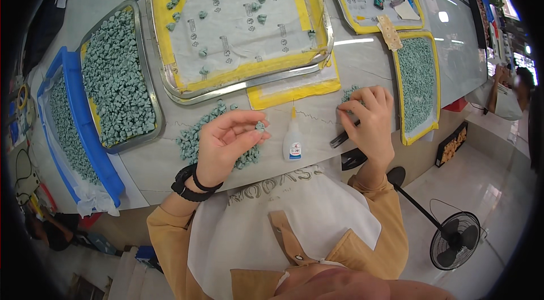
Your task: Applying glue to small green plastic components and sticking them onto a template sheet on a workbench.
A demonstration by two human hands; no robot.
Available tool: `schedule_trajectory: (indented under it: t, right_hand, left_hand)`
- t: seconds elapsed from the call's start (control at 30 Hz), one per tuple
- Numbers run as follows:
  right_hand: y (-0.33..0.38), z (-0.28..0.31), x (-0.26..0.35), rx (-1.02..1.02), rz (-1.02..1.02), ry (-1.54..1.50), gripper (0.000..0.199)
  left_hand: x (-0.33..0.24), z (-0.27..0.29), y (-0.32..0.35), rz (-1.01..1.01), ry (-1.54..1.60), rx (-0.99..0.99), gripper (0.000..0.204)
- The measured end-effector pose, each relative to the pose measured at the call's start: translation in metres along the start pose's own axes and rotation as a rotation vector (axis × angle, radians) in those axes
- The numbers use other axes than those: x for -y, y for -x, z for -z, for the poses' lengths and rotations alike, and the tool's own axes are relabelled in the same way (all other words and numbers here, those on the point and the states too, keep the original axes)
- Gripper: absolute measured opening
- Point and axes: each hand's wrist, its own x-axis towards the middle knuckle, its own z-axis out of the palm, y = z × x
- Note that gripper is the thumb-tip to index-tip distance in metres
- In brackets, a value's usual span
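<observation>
Pinching a small grey-green piece [260,126] between thumb and fingertips, your left hand [229,135] sits at nine o'clock from the white bottle [294,144], its fingers mostly curled in; the piece is at ten o'clock. Too slack a pinch could drop it toward the loose pile [192,138] beside your hand, where it would vanish among lookalikes. A careless sweep of your right hand [369,112], half-curled at two o'clock, could scatter the smaller heap [349,93] at its fingers; I cannot tell whether it grips anything. The piece looks chunky and lumpy, dull-surfaced, its finer detail too small to read.
</observation>
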Motion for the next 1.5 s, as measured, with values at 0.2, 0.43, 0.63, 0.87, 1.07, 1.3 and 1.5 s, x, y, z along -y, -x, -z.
schedule_trajectory:
  t: [0.2,0.43,0.63,0.87,1.07,1.3,1.5]
  right_hand:
    - [0.007,-0.007,-0.002,-0.042,0.019,0.041,0.016]
    - [0.009,-0.008,-0.002,-0.077,-0.012,0.033,0.017]
    - [0.005,-0.013,0.002,-0.090,0.018,0.025,0.017]
    - [-0.013,-0.014,0.058,-0.227,0.189,-0.408,0.025]
    - [-0.025,-0.022,0.074,-0.172,0.242,-0.531,0.026]
    - [-0.025,-0.027,0.077,-0.112,0.210,-0.542,0.025]
    - [-0.022,-0.025,0.082,-0.140,0.228,-0.444,0.025]
  left_hand:
    - [0.000,0.001,0.002,0.005,0.001,0.035,0.028]
    - [-0.004,-0.007,0.002,0.035,-0.010,-0.013,0.025]
    - [-0.001,-0.007,0.002,0.066,-0.002,0.028,0.025]
    - [0.005,-0.004,0.002,0.058,-0.080,0.077,0.027]
    - [0.006,-0.006,0.000,-0.041,-0.072,0.095,0.030]
    - [0.009,-0.006,0.001,-0.094,-0.102,0.065,0.026]
    - [0.007,-0.005,0.000,-0.104,-0.136,0.076,0.025]
